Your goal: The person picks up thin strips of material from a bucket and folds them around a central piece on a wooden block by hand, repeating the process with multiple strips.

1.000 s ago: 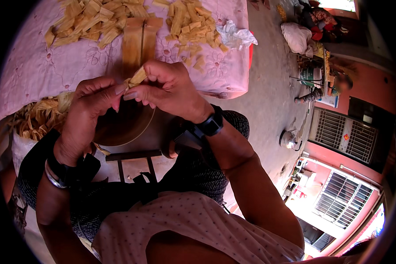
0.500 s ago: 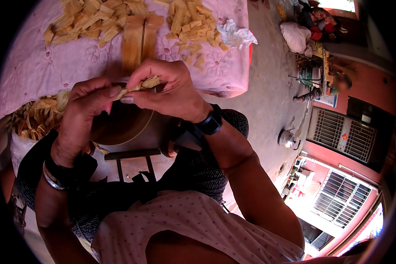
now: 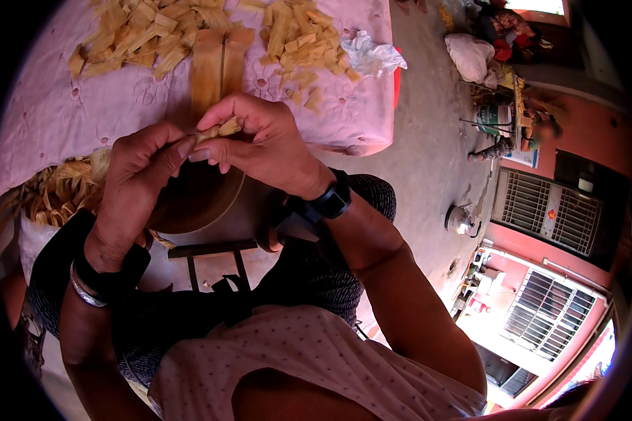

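Note:
My left hand [image 3: 147,158] and my right hand [image 3: 263,147] meet in front of the table edge, fingers closed in a pinch. Between them they hold a twisted, pale yellow strip of dried husk [image 3: 226,129]. Its loose end sticks out between my right thumb and forefinger, while its other end is hidden in my left fingertips. Just beyond my hands, a flat wooden block [image 3: 208,67] with a dark groove down its middle lies on the pink cloth. Below the hands sits a round, dark brown vessel [image 3: 202,223], partly covered by them.
Piles of dried strips [image 3: 144,31] and shorter cut pieces [image 3: 302,35] lie on the pink tablecloth [image 3: 38,116]. Crumpled white plastic [image 3: 373,55] rests near its right edge. A bag of dried husks [image 3: 60,193] stands at my left. A kettle [image 3: 460,219] is on the floor at right.
My right hand has shifted slightly left, closer to my left hand. Less of the husk strip shows between the fingers now. The view has moved a little.

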